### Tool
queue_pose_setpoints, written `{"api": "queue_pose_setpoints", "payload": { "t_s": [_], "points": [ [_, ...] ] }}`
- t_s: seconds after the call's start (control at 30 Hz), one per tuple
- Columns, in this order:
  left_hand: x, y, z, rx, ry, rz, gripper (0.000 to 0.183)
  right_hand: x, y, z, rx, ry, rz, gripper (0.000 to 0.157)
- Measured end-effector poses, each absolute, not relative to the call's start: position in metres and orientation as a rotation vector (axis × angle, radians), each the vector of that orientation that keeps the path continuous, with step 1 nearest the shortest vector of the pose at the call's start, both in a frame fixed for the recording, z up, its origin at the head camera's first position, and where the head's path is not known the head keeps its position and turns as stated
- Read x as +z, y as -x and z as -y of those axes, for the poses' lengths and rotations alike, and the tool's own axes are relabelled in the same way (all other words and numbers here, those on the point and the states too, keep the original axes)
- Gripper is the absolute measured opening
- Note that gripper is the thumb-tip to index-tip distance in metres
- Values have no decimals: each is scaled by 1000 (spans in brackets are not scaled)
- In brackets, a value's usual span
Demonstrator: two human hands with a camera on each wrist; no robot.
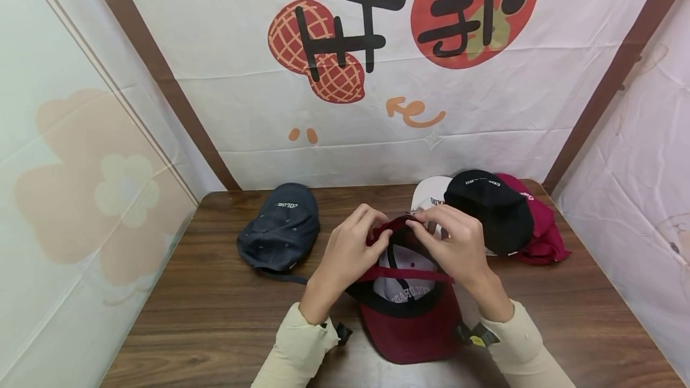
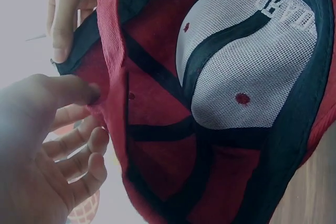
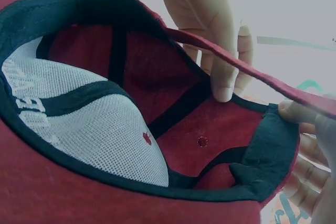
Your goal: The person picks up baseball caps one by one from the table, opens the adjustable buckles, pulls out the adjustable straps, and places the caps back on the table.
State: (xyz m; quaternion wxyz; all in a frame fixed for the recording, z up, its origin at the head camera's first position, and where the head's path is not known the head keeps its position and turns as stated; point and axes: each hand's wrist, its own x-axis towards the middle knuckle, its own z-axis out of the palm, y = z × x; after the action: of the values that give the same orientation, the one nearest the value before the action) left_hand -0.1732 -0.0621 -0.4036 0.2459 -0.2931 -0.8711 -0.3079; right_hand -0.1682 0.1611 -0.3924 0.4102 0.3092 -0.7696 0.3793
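A dark red cap (image 1: 415,337) lies with its opening up and its brim toward me. White mesh lining (image 2: 247,77) and black seam tape show inside it. A red strap (image 3: 231,61) stretches across the opening. My left hand (image 1: 350,247) pinches the far rim of the cap, thumb inside and fingers outside. Close beside it, my right hand (image 1: 458,247) pinches the same rim a little to the right. In the right wrist view, the right thumb presses on the black inner band (image 3: 270,150). A small shiny piece shows at the right fingertips in the head view.
A dark blue-grey cap (image 1: 286,226) rests on the wooden table (image 1: 188,316) at left, its strap trailing toward my left wrist. At back right, a black cap (image 1: 490,214) overlaps a white cap (image 1: 428,190) and another red cap (image 1: 544,232). Printed fabric (image 1: 377,160) hangs behind the table.
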Motion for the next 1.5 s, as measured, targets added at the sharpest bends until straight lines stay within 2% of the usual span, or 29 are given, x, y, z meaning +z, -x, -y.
{"api": "queue_pose_setpoints", "payload": {
  "t_s": [0.17, 0.27, 0.43, 0.73, 0.93, 1.5],
  "points": [
    [-402, 174, 63, -950, 799, 2322, 6, -392, 168, -160, 958, -820, 1919, 20],
    [-401, 175, 64, -1022, 793, 2281, 6, -393, 169, -159, 951, -843, 1901, 23],
    [-397, 176, 67, -1088, 771, 2224, 7, -394, 169, -160, 967, -858, 1978, 17],
    [-395, 179, 74, -1124, 718, 2175, 6, -396, 168, -159, 921, -894, 2109, 34],
    [-394, 180, 79, -1121, 698, 2165, 6, -397, 168, -160, 857, -899, 2156, 38],
    [-384, 188, 94, -1139, 639, 2068, 5, -403, 174, -163, 817, -875, 2313, 24]
  ]
}}
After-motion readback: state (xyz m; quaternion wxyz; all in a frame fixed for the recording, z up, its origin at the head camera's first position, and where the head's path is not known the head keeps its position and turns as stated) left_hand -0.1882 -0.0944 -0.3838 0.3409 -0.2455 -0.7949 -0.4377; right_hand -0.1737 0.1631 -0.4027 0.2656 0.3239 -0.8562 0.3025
